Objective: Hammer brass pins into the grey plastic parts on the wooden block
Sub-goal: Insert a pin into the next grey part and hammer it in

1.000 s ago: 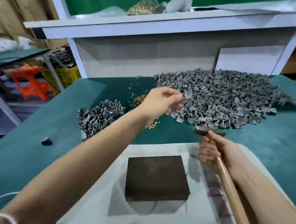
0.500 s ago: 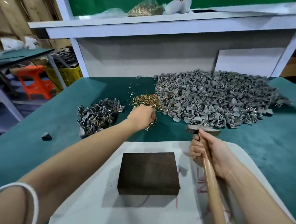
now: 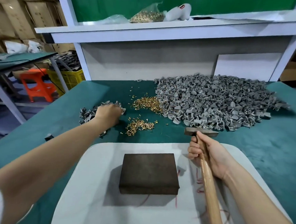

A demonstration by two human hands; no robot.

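Note:
The dark wooden block (image 3: 149, 172) lies bare on a white board (image 3: 90, 193) in front of me. My right hand (image 3: 209, 157) grips the wooden handle of a hammer (image 3: 201, 132) just right of the block, its head over the green mat. My left hand (image 3: 107, 114) reaches onto a small heap of grey plastic parts (image 3: 86, 114) at the left; its fingers are hidden, so I cannot tell if they hold anything. Brass pins lie in two patches (image 3: 148, 103) (image 3: 140, 125). A big heap of grey parts (image 3: 219, 104) fills the back right.
One loose grey part (image 3: 48, 136) lies near the table's left edge. On the white shelf above, a clear bag of brass pins (image 3: 147, 15) sits. An orange stool (image 3: 37, 84) and a yellow crate (image 3: 71, 78) stand beyond the table at the left.
My left hand went from the big grey heap, over the brass pins, to the small grey heap at the left. The right hand kept hold of the hammer beside the block.

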